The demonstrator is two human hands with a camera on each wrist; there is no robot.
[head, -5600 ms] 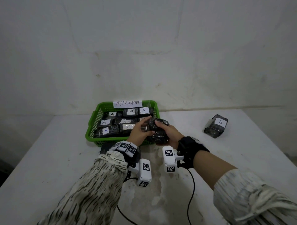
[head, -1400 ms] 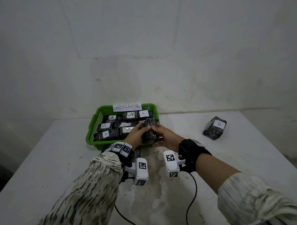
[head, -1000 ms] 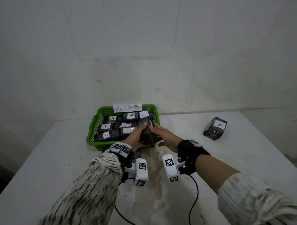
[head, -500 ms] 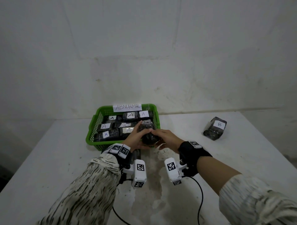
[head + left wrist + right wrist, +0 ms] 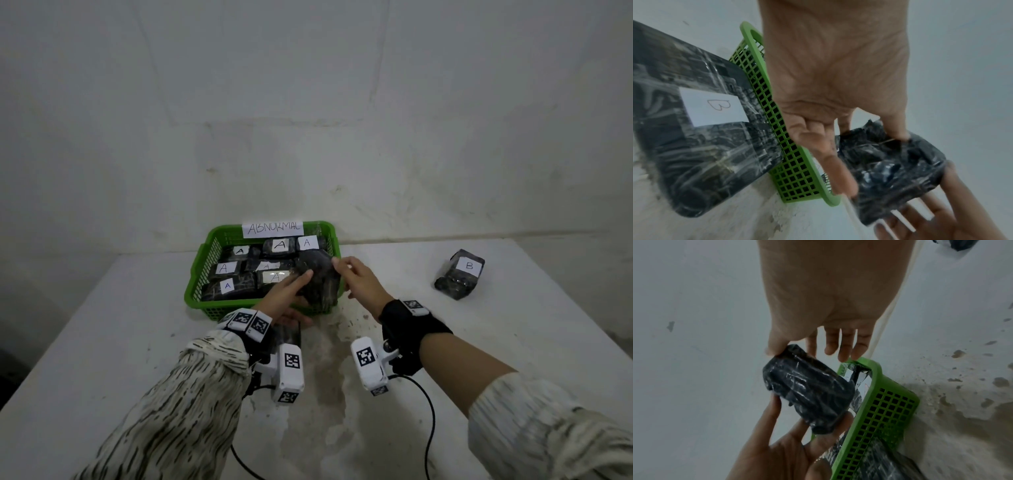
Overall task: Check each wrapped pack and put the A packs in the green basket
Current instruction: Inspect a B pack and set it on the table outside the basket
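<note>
A dark wrapped pack [image 5: 317, 279] hangs over the right front corner of the green basket [image 5: 197, 274]; its label does not show. My left hand [image 5: 296, 286] holds it from below, between thumb and fingers [image 5: 774, 404]. My right hand [image 5: 349, 274] has straight, spread fingers, and only the thumb tip [image 5: 773, 351] and perhaps the forefinger touch the pack's far end [image 5: 807, 386]. Several packs labelled A [image 5: 281, 245] lie in the basket, which carries a paper sign reading ABNORMAL [image 5: 273, 228].
A pack labelled B [image 5: 460, 274] lies on the white table [image 5: 102, 342] at the right. Another B pack [image 5: 694, 129] lies against the basket's front wall, under my left wrist. Wrist-camera cables trail toward the near edge. A wall stands close behind the basket.
The pack has moved from in front of the basket to over its right front corner. My right hand's fingers have straightened and come off the pack; my left hand still holds it.
</note>
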